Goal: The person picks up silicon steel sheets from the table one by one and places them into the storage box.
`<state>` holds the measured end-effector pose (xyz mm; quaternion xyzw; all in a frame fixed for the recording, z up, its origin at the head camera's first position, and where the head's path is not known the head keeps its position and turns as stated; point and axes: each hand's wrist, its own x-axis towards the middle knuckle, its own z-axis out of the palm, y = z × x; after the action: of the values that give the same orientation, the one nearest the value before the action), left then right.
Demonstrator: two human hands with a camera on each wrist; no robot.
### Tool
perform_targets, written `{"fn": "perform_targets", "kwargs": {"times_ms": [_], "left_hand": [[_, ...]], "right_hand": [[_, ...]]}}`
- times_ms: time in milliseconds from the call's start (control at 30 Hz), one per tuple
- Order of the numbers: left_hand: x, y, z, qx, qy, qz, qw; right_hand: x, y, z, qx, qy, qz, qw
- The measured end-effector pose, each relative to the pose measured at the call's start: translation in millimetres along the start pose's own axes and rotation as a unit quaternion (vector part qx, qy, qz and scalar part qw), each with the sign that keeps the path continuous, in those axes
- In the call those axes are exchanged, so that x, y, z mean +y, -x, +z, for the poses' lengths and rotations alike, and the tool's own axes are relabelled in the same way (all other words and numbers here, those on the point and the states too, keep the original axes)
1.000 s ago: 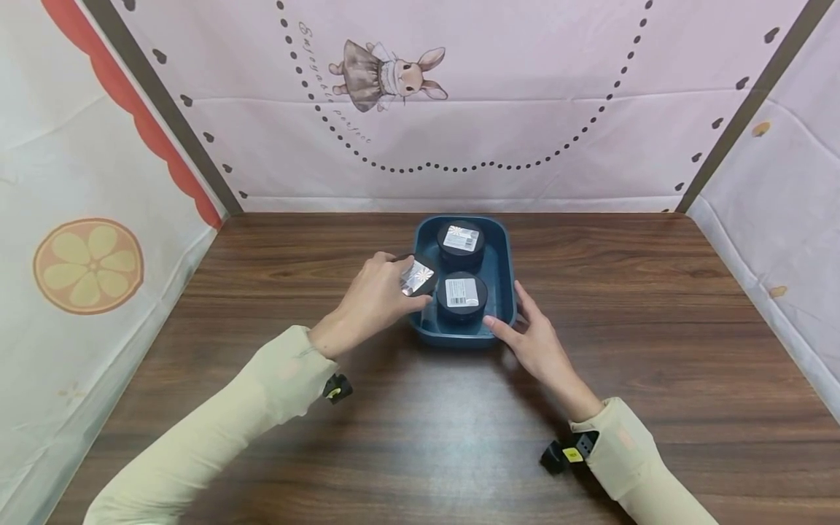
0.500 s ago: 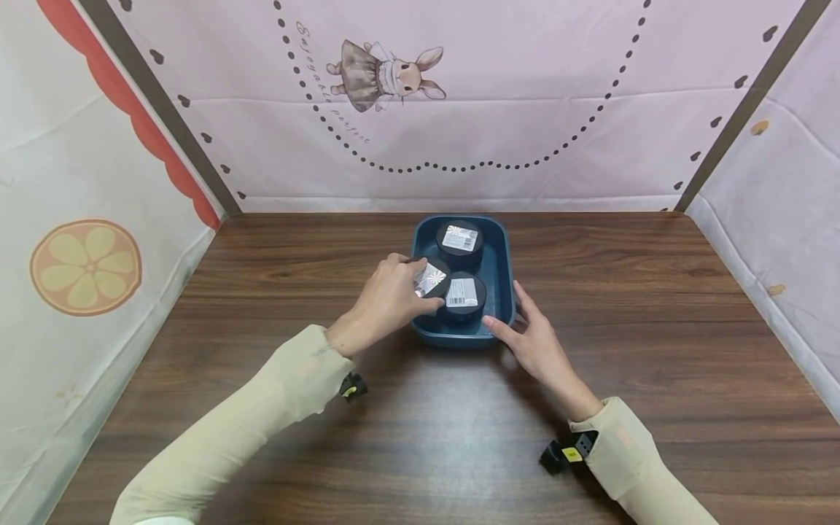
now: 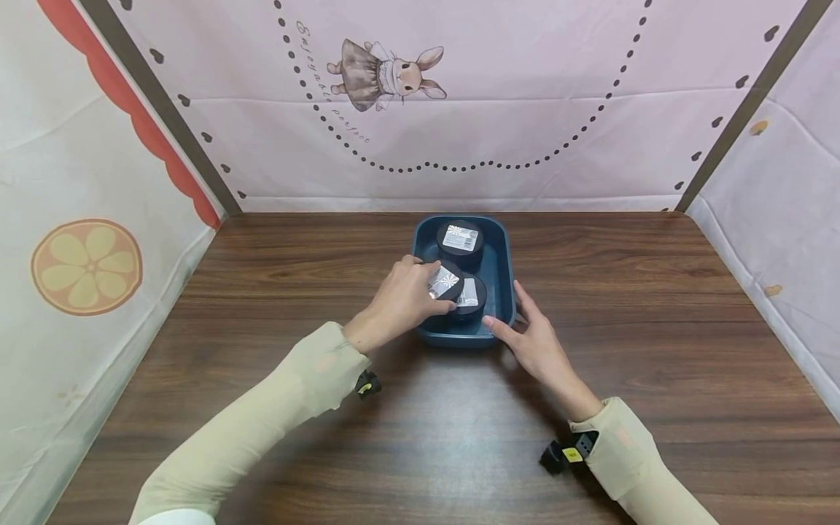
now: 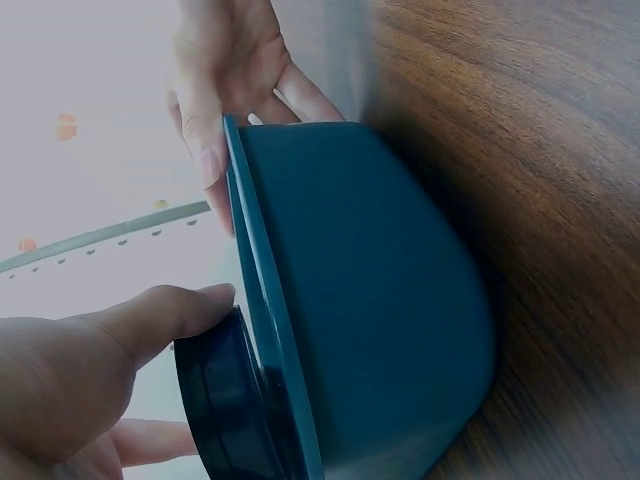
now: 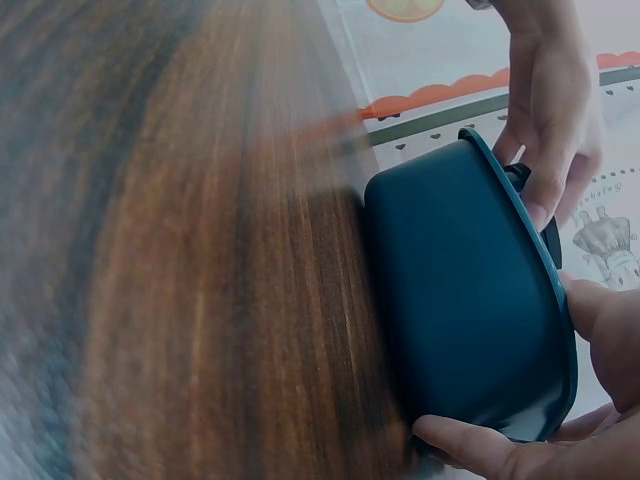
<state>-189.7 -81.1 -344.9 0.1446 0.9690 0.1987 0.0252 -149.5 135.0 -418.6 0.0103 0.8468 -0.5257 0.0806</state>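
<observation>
My left hand (image 3: 403, 300) grips a round black jar (image 3: 448, 281) with a silvery label on top, thumb on the near side. In the left wrist view the held jar (image 4: 228, 405) is tilted at the rim of the deep blue bin (image 4: 370, 290). Inside the bin stand two similar jars, a back jar (image 3: 461, 242) and a front jar (image 3: 474, 297), partly covered by the held one. My right hand (image 3: 534, 343) holds the bin's near right corner, thumb at the rim. In the right wrist view, a fingertip (image 5: 450, 435) lies low against the bin's outer wall (image 5: 460, 290).
The bin stands on a dark wooden table (image 3: 630, 313) near its back edge. A pink printed cloth (image 3: 525, 95) hangs behind, with white printed cloth (image 3: 85, 168) at the left and more at the right. A small black wrist device (image 3: 569, 450) sits at the right sleeve.
My left hand has moved right with the jar, from the bin's left rim to over its inside, now covering part of the front jar. The right hand and the bin have stayed put.
</observation>
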Motion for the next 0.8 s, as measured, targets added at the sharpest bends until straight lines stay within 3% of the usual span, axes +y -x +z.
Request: {"fn": "perform_targets", "kwargs": {"times_ms": [467, 800], "left_hand": [[10.9, -9.5, 7.4, -0.005, -0.019, 0.015, 0.9997], [14.6, -12.5, 11.4, -0.019, -0.003, 0.018, 0.9997]], "right_hand": [[0, 0.3, 0, -0.003, -0.002, -0.006, 1.0000], [0, 0.8, -1, -0.005, -0.003, 0.000, 1.0000]]}}
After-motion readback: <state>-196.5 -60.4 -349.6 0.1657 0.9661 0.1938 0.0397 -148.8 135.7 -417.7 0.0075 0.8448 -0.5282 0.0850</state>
